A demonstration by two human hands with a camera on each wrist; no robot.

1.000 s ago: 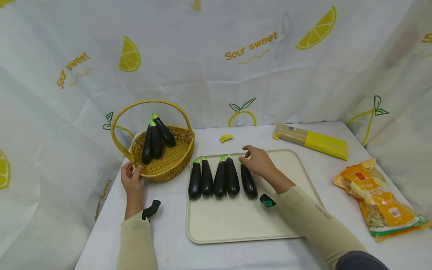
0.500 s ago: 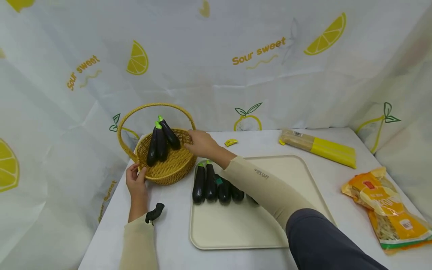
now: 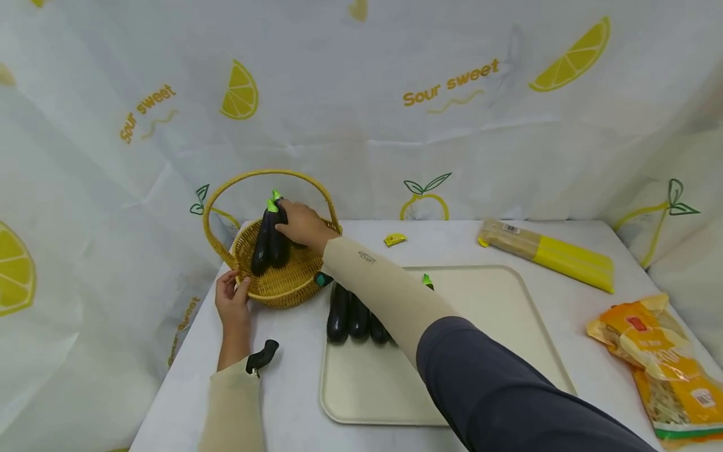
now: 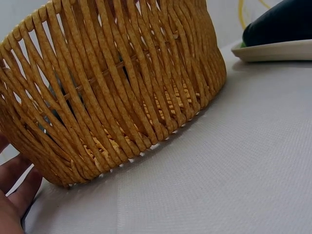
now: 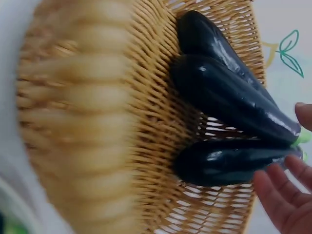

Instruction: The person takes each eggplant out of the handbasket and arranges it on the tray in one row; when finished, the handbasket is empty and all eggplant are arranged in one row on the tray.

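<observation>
The wicker basket (image 3: 294,290) with a tall arched handle stands at the left back and holds three eggplants (image 5: 234,97) with green stems. My left hand (image 3: 233,307) touches the outside of its near left wall, fingers extended against the weave (image 4: 112,97). My right hand (image 3: 304,225) is over the basket, by the stem end of the rightmost eggplant (image 5: 219,163). In the right wrist view its thumb and fingers are spread, with the stems between them. More eggplants (image 3: 339,317) lie on the beige tray (image 3: 390,402), partly hidden under my right forearm.
A small yellow wrapped candy (image 3: 395,239) lies behind the tray. At the back right is a long yellow-and-tan noodle pack (image 3: 545,254), and an orange snack bag (image 3: 661,370) lies at the right edge. A lemon-printed white cloth (image 3: 361,113) hangs behind.
My right hand has moved left from the eggplant at the tray's right, past the basket's rim, to the eggplants inside. My left hand has stayed at the basket.
</observation>
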